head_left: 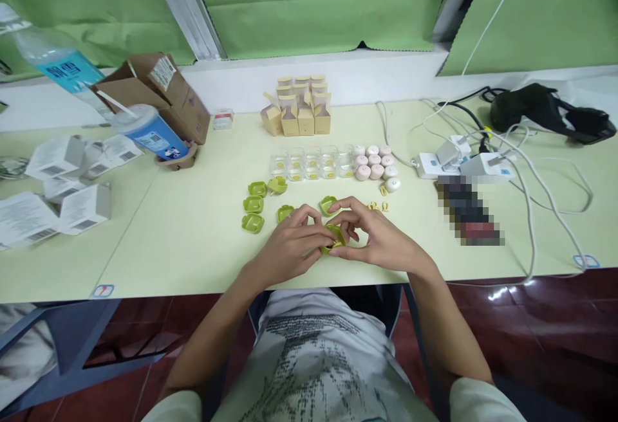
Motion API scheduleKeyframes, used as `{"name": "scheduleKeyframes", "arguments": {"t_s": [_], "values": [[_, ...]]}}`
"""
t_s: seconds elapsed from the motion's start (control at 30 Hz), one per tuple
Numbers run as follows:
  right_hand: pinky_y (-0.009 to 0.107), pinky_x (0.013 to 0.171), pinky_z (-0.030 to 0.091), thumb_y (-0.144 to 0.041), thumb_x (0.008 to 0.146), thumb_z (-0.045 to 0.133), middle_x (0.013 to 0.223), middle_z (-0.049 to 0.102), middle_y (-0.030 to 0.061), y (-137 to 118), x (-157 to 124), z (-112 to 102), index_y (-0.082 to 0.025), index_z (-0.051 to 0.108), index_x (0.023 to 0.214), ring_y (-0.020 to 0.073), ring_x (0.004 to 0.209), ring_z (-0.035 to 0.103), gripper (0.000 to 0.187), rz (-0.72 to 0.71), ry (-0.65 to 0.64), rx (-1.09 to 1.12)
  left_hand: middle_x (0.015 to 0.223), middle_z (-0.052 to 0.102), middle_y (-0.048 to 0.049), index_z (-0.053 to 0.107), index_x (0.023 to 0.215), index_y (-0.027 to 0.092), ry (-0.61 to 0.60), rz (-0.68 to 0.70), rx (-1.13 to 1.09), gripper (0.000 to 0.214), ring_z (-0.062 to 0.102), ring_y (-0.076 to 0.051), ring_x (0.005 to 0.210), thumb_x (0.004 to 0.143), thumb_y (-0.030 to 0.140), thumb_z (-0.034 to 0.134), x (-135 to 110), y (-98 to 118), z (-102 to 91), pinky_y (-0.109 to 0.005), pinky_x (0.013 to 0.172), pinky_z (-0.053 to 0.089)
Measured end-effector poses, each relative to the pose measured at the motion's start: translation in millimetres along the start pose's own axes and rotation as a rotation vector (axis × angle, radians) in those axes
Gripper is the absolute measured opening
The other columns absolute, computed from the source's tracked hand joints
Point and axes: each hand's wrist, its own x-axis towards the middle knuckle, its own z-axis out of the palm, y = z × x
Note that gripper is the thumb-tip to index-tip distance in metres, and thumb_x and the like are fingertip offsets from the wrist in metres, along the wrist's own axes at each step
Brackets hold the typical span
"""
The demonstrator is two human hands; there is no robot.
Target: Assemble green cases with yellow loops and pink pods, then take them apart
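Near the table's front edge, my left hand (300,245) and my right hand (369,232) both grip one small green plastic shell (337,237). Fingers of both hands cover part of it, and its inside is only partly visible. Beyond my hands lie two more green shells (328,204), one of them partly behind my left fingers. Several similar green shells (253,204) sit to the left, one with a raised part. Small yellow rings (378,206) lie past my right hand, close to a white round piece (393,184).
Clear plastic cups (309,163) stand in rows beside pale pink round pieces (371,163). Small tan boxes (299,116) are at the back. A power strip (463,166) with cables and a blurred dark object (467,211) lie right; a blue cup (153,134) and white boxes (84,206) lie left.
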Motion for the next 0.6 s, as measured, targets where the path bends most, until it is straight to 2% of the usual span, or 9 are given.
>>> {"name": "scheduleKeyframes", "arguments": {"t_s": [0.17, 0.23, 0.3, 0.37, 0.43, 0.5, 0.6], "values": [[0.036, 0.082, 0.056, -0.036, 0.095, 0.090, 0.107, 0.083, 0.0007, -9, -2, 1, -0.029, 0.057, 0.137, 0.0204, 0.084, 0.071, 0.053, -0.005, 0.058, -0.080, 0.123, 0.086, -0.0085, 0.079, 0.134, 0.025, 0.000, 0.007, -0.013, 0.034, 0.068, -0.028, 0.115, 0.102, 0.013, 0.078, -1, -2, -9.5, -0.044, 0.093, 0.065], [0.037, 0.080, 0.056, -0.035, 0.093, 0.091, 0.111, 0.083, 0.0018, -7, -2, -3, -0.029, 0.060, 0.134, 0.0203, 0.083, 0.071, 0.051, -0.005, 0.118, -0.131, 0.130, 0.085, -0.0104, 0.076, 0.144, 0.027, 0.040, 0.006, -0.069, 0.044, 0.069, -0.028, 0.118, 0.101, 0.020, 0.084, -1, -5, -14.3, -0.047, 0.101, 0.065], [0.038, 0.081, 0.056, -0.034, 0.095, 0.089, 0.114, 0.083, 0.0038, 5, -2, -9, -0.027, 0.065, 0.127, 0.0212, 0.083, 0.071, 0.041, -0.004, 0.218, -0.235, 0.134, 0.083, -0.0111, 0.076, 0.149, 0.029, 0.116, -0.041, -0.132, 0.051, 0.074, -0.027, 0.122, 0.100, 0.025, 0.089, -1, -9, -17.3, -0.048, 0.106, 0.067], [0.042, 0.084, 0.056, -0.031, 0.102, 0.081, 0.116, 0.081, 0.0074, 27, 1, -17, -0.025, 0.069, 0.117, 0.0250, 0.090, 0.071, 0.020, -0.031, 0.327, -0.410, 0.131, 0.085, -0.0089, 0.081, 0.140, 0.030, 0.257, -0.131, -0.149, 0.043, 0.081, -0.025, 0.118, 0.099, 0.023, 0.091, -1, -14, -17.6, -0.043, 0.101, 0.070], [0.047, 0.086, 0.055, -0.026, 0.107, 0.070, 0.119, 0.079, 0.0128, 52, 6, -23, -0.026, 0.070, 0.109, 0.0322, 0.103, 0.068, 0.002, -0.092, 0.390, -0.605, 0.121, 0.088, -0.0041, 0.087, 0.125, 0.030, 0.411, -0.203, -0.131, 0.029, 0.086, -0.022, 0.107, 0.100, 0.016, 0.088, 0, -19, -15.5, -0.037, 0.092, 0.073], [0.049, 0.083, 0.053, -0.024, 0.109, 0.063, 0.117, 0.079, 0.0156, 75, 13, -25, -0.027, 0.069, 0.104, 0.0360, 0.106, 0.064, 0.008, -0.122, 0.376, -0.664, 0.108, 0.090, 0.0012, 0.089, 0.111, 0.031, 0.507, -0.210, -0.116, 0.022, 0.088, -0.019, 0.096, 0.101, 0.012, 0.085, 1, -23, -12.4, -0.033, 0.084, 0.074], [0.050, 0.080, 0.053, -0.024, 0.110, 0.060, 0.121, 0.080, 0.0164, 90, 20, -19, -0.029, 0.068, 0.106, 0.0368, 0.105, 0.061, 0.010, -0.161, 0.321, -0.681, 0.099, 0.090, 0.0035, 0.088, 0.107, 0.029, 0.520, -0.214, -0.101, 0.021, 0.088, -0.018, 0.086, 0.099, 0.010, 0.086, 1, -22, -8.8, -0.031, 0.077, 0.074]]}}
